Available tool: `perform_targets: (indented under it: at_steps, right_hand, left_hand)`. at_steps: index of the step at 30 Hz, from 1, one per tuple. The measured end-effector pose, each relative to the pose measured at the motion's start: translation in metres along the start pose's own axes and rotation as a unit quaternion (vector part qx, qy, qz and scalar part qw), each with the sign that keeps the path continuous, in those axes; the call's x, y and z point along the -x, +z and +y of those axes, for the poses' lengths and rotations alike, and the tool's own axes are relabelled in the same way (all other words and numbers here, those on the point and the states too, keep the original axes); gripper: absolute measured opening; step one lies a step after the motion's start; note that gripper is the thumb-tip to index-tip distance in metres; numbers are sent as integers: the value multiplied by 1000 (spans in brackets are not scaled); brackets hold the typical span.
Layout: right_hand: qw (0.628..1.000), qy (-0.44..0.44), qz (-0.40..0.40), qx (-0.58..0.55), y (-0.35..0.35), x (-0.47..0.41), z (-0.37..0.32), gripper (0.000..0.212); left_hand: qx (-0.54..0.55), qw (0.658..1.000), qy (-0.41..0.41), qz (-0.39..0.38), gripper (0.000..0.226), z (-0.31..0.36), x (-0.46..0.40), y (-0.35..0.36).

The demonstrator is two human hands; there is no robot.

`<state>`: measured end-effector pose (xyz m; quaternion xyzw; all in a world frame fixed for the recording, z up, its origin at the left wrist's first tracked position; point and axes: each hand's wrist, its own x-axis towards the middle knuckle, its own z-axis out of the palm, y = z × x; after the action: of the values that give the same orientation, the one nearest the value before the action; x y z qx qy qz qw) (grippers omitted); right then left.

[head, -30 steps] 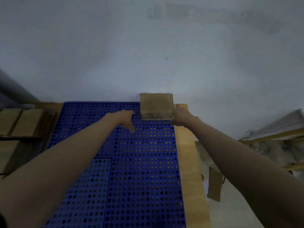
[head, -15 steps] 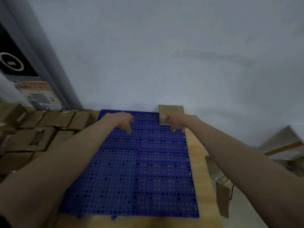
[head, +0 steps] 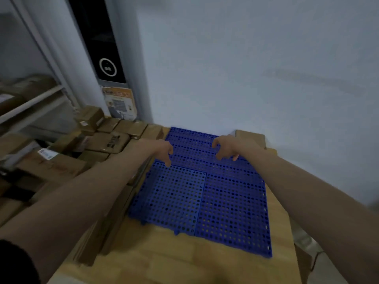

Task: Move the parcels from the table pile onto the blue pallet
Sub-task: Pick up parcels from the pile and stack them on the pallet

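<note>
The blue perforated pallet lies on a wooden table. One brown parcel sits at the pallet's far right corner against the wall. My right hand hovers just in front of that parcel, fingers loosely curled downward, holding nothing. Over the pallet's far left part, my left hand hangs with relaxed curled fingers, also empty. To the left of the pallet lies the pile of brown parcels.
A white wall stands behind the pallet. At the back left are a dark door panel with a round emblem and a leaning printed box. Shelf rails hold more boxes at far left. Cardboard hangs off the table's right side.
My right hand has let go of the parcel at the pallet's far right corner and drawn back. The view has swung left, bringing the parcel pile and door into sight.
</note>
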<state>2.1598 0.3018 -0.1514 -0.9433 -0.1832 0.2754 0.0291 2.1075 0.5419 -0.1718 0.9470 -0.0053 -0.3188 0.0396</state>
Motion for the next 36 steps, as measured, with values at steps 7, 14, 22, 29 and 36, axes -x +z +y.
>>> perform_targets:
  at_steps: [7,14,22,29,36]
  right_hand:
    - [997,-70,-26,-5,17,4,-34,52]
    - [991,-124,-60,4,36,14,-96,51]
    - [981,-180,-74,10,54,20,-173,51]
    - [977,-189,-99,19,85,20,-244,51]
    - [979,-158,-125,5,138,15,-303,30]
  left_hand:
    - [28,999,-18,22,23,-44,52,22]
    - [84,989,-93,82,42,-89,120,50]
    - [55,975,-187,110,47,-152,186,92]
    - [85,976,-189,65,43,-201,204,124]
    - [103,977,-185,13,49,-260,209,167]
